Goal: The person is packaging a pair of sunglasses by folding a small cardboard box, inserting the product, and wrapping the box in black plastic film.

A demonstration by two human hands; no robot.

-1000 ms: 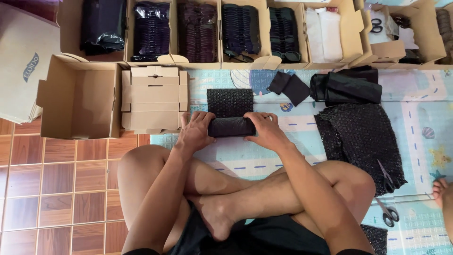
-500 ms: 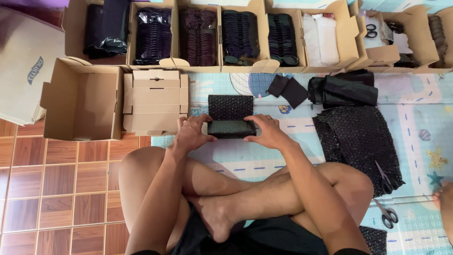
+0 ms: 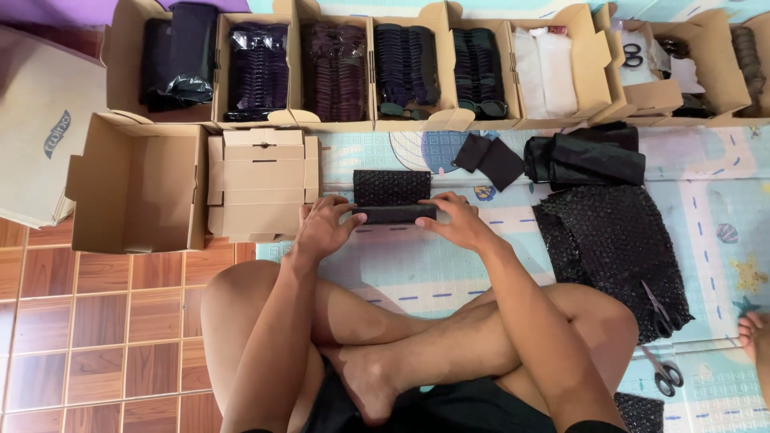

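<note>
Both hands are closed around the ends of a slim black case (image 3: 395,214), the left hand (image 3: 321,228) at its left end and the right hand (image 3: 457,222) at its right, so the grip is a two-ended pinch with the fingers curled over the top edge. The case is held low over the play mat (image 3: 401,265), right against the near edge of a black bubble-wrap piece (image 3: 391,187) that lies flat beyond it. For a neat wrap, it seems best that the case be kept square to that edge and that even pressure be applied from both ends, so the sheet is taken up without skew. Just left, a stack of flattened cardboard boxes (image 3: 261,183) is lying, with an open carton (image 3: 140,188) beside it. A larger sheet of black bubble wrap (image 3: 618,240) is spread to the right, scissors (image 3: 662,373) resting near its lower corner. Along the far side, a row of cartons (image 3: 365,68) filled with dark goods is lined up.
</note>
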